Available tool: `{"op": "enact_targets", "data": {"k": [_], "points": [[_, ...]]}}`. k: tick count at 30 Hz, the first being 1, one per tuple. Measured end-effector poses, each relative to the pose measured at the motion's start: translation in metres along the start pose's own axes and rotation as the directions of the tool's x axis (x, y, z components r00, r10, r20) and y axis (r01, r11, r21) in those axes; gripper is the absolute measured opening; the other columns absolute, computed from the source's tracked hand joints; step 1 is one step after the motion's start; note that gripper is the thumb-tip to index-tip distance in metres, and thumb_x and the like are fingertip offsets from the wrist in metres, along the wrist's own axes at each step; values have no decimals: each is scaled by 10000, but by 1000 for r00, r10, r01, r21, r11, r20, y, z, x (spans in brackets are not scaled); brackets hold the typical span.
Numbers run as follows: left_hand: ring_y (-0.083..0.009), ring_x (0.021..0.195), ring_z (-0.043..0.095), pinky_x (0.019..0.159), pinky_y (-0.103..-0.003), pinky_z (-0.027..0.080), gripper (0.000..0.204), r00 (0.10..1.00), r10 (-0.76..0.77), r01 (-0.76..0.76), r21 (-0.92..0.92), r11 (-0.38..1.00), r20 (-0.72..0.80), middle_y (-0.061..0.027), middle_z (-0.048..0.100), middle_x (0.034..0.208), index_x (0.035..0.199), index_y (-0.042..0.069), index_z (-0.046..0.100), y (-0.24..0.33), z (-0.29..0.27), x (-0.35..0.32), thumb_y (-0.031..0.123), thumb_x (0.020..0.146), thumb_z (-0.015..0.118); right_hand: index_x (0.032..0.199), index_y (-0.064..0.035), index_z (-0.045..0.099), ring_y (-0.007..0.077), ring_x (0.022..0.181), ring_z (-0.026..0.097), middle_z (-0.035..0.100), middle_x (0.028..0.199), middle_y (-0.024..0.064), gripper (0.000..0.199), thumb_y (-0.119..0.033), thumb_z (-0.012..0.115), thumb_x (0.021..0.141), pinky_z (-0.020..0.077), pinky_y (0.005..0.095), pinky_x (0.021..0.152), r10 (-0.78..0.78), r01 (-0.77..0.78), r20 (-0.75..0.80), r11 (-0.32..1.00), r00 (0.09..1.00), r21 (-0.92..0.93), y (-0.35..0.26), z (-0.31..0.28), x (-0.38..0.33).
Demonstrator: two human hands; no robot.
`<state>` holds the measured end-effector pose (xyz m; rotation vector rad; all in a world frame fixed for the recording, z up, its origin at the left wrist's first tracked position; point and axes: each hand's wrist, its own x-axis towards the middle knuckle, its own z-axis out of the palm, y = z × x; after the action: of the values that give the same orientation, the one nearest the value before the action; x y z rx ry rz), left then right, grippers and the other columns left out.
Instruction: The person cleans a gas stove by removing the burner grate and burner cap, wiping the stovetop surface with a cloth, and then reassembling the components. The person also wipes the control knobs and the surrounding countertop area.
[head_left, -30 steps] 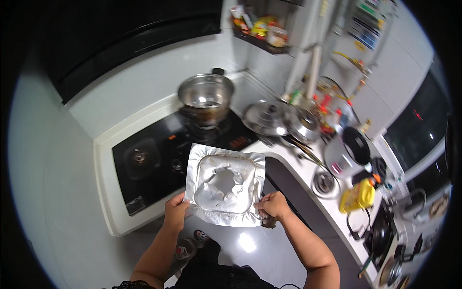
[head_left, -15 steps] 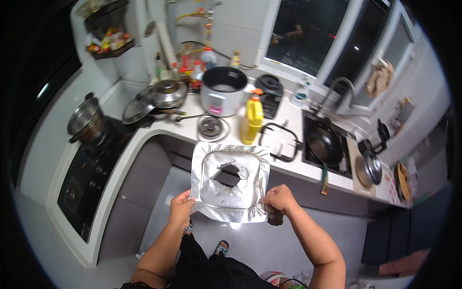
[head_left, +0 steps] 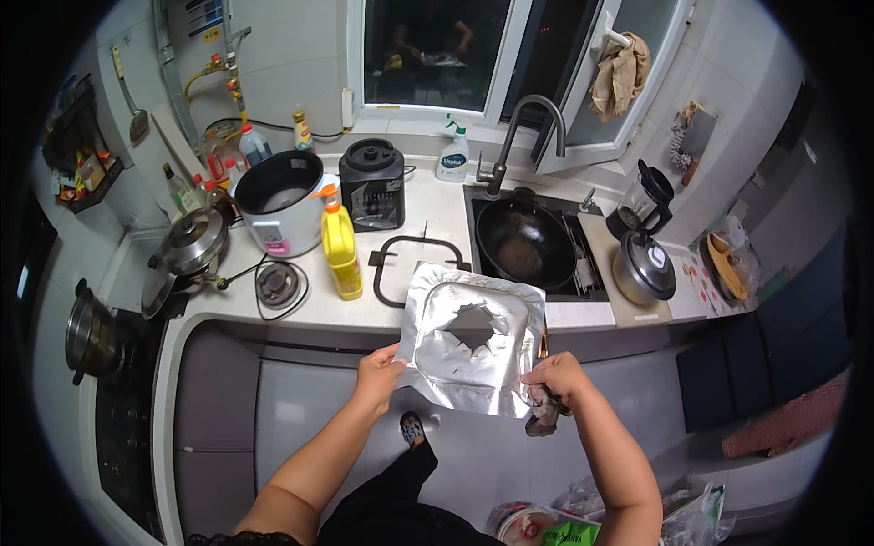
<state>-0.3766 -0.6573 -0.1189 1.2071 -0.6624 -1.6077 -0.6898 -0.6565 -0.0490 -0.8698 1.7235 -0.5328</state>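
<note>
- Out in front of the counter, held in the air between both hands, is the square silver foil burner liner point(head_left: 472, 338) with a ragged hole torn in its middle; it hangs just near of the counter edge, touching nothing but the hands.
- Left hand point(head_left: 380, 375) is pinched closed on the liner's near-left corner.
- Right hand point(head_left: 555, 380) grips the near-right corner, and it also has a dark crumpled rag point(head_left: 544, 416) bunched under the fingers.
- I read this as the carrying step: foil is off any burner and is being brought across to the sink side of the kitchen.
- Just beyond the foil's far edge lies the black wire pan support point(head_left: 411, 266) on the white countertop point(head_left: 309, 314), with the yellow squeeze bottle point(head_left: 340, 247) to its left.
- Farther right, the black wok point(head_left: 525, 244) fills the sink below the curved grey tap point(head_left: 517, 136).
- Next move, as I judge it, needs a clear landing spot: the foil is flimsy, so both corners should stay level or it will fold.
- The rag in that right hand leaves less grip on the foil; I'd watch that corner.
</note>
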Motion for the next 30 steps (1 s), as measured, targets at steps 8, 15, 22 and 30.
{"op": "enact_targets", "data": {"k": [8,15,22,30], "points": [[-165,1005,623,880,-259,469,413,1000,11,-10,69,998,-21,-141,644,1148,1269,-103,509,19,51,152,-38,864,562,670,24,671,169,511,584,653,643,95,154,-33,813,656,466,320,495,51,-52,-25,998,998,-23,-72,-55,126],[-174,982,638,861,-269,482,382,991,70,-43,225,974,-115,-144,658,1128,1248,-79,538,44,81,281,-24,872,569,617,20,643,179,516,545,614,609,84,188,-28,824,617,454,352,501,-13,9,-47,996,999,-93,-134,-70,261],[-267,975,681,851,-327,519,316,910,357,-163,609,776,-211,-189,692,1053,1124,9,664,50,92,364,14,811,623,651,21,650,180,526,562,637,643,101,185,-1,824,595,458,350,495,-91,89,-9,988,996,-127,-163,-64,381],[-341,886,668,785,-395,527,319,797,575,-63,923,380,-183,-200,679,984,1089,35,676,55,84,409,26,773,639,665,47,674,187,526,574,657,648,106,200,-28,832,567,462,337,495,-158,182,105,937,982,-297,-194,-56,450]]}}
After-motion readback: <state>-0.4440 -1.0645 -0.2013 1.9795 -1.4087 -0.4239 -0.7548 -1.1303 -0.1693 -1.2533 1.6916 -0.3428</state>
